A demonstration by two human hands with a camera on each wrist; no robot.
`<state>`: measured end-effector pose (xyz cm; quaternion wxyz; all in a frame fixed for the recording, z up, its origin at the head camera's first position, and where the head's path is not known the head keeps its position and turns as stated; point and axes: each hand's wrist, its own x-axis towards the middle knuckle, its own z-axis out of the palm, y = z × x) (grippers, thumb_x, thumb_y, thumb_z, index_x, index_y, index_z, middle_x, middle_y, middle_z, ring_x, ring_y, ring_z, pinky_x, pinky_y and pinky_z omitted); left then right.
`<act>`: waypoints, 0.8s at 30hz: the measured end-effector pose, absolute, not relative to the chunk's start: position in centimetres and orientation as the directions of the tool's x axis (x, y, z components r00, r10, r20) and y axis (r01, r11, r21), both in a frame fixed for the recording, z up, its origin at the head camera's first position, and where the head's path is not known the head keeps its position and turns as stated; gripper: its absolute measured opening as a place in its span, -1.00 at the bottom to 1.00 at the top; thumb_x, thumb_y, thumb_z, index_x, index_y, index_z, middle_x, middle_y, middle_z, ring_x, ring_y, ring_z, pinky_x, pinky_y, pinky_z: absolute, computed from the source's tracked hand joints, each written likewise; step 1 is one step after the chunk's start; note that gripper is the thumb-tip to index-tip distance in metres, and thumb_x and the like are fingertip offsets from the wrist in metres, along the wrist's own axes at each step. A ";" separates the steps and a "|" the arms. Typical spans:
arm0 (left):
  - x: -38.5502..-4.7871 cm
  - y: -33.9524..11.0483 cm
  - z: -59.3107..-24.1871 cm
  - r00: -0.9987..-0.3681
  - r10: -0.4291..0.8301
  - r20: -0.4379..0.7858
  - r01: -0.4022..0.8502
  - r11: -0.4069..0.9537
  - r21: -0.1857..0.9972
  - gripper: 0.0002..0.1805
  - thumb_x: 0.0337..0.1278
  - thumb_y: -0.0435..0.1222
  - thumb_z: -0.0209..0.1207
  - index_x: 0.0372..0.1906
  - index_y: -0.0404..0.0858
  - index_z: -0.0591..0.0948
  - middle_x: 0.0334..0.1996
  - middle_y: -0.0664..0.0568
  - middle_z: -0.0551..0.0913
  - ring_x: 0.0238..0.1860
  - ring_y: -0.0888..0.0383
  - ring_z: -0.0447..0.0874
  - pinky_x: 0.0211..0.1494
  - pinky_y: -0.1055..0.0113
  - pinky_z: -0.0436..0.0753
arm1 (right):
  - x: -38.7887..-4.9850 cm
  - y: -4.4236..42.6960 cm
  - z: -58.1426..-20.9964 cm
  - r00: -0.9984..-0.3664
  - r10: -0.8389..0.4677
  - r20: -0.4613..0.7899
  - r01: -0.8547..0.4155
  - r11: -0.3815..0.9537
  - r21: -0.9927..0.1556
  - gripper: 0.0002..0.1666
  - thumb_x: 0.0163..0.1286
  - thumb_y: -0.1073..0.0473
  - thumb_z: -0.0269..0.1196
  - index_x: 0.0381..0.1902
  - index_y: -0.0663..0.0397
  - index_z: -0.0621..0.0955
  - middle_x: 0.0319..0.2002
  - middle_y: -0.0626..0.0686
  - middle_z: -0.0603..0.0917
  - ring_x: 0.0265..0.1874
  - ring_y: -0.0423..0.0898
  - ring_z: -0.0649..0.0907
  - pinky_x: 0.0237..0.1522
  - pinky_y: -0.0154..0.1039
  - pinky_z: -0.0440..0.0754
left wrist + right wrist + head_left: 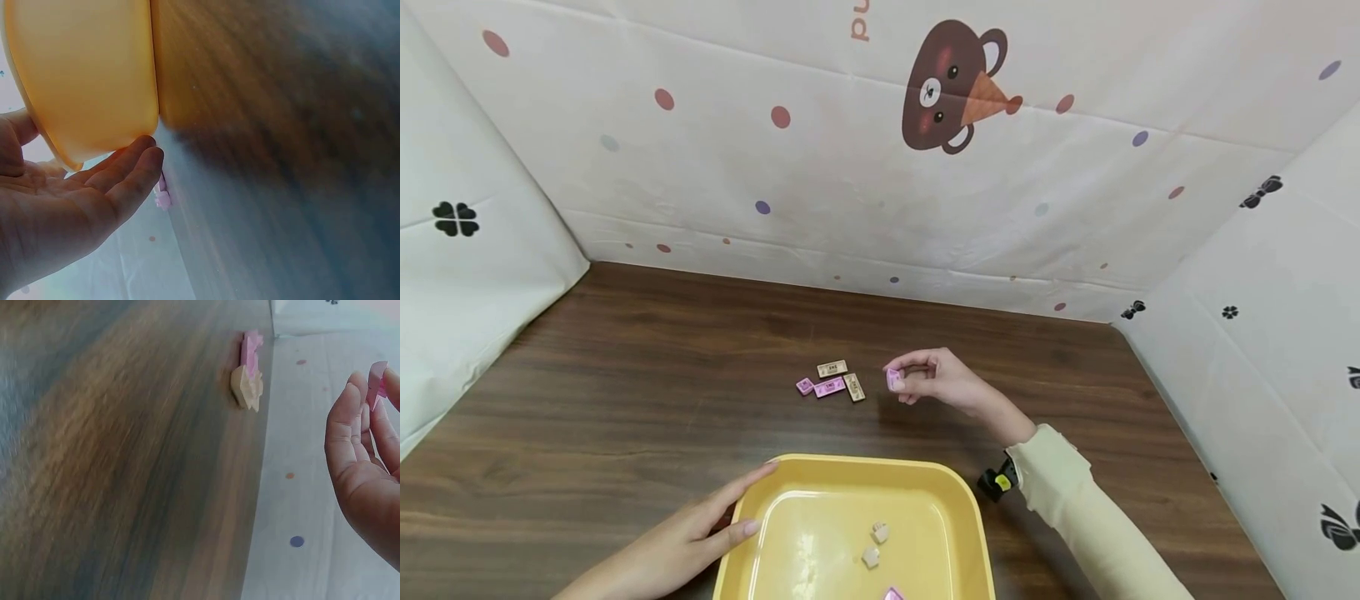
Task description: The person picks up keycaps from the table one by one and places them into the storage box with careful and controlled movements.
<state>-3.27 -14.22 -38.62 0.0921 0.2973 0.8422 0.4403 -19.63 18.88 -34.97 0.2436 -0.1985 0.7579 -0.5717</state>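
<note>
Between the thumb and fingers of my right hand (943, 382) is a small pink block (893, 379), pinched just above the table; the right wrist view shows the same pink block (375, 384) at the fingertips. My left hand (688, 529) holds the yellow tray (865, 463) at its far left corner. Its thumb lies over the rim, and the fingers touch the outer wall in the left wrist view. Left of the right hand lie printed blocks: a long pink block (830, 387), a short pink block (805, 387) and two beige blocks, one flat (832, 368), one turned (854, 387).
Inside the tray are two small cream pieces, one farther (880, 532) and one nearer (870, 557), plus a pink piece (892, 594) cut off by the frame. White printed sheeting (835, 183) stands behind and beside the dark wooden table (625, 375).
</note>
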 end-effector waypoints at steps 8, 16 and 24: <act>-3.3 -14.2 -38.7 -0.808 0.575 0.127 0.433 0.435 0.790 -0.40 0.30 -0.23 -0.01 0.39 -0.03 0.12 0.26 0.03 0.34 0.16 0.32 0.34 0.05 0.46 0.40 | -18.0 18.7 -33.9 -0.763 -0.638 -0.107 -0.050 0.223 -0.974 -0.52 0.19 0.31 0.24 -0.02 0.60 0.44 -0.36 0.05 0.62 -0.47 -0.14 0.61 -0.32 -0.03 0.60; -3.3 -14.2 -38.7 -0.810 0.575 0.117 0.422 0.432 0.797 -0.41 0.30 -0.23 -0.01 0.39 -0.03 0.12 0.26 0.02 0.34 0.16 0.32 0.33 0.05 0.46 0.40 | -16.7 18.6 -33.0 -0.736 -0.670 -0.100 -0.062 0.214 -0.975 -0.55 0.17 0.27 0.29 -0.06 0.51 0.50 -0.36 0.04 0.63 -0.51 -0.11 0.62 -0.35 -0.03 0.60; -3.3 -14.2 -38.6 -0.810 0.574 0.120 0.428 0.440 0.790 -0.41 0.30 -0.22 -0.01 0.39 -0.02 0.13 0.27 0.02 0.33 0.17 0.32 0.33 0.05 0.46 0.40 | -15.3 18.3 -32.3 -0.704 -0.706 -0.073 -0.069 0.171 -0.983 -0.56 0.17 0.28 0.29 -0.10 0.56 0.49 -0.40 0.02 0.62 -0.55 -0.18 0.60 -0.43 -0.28 0.60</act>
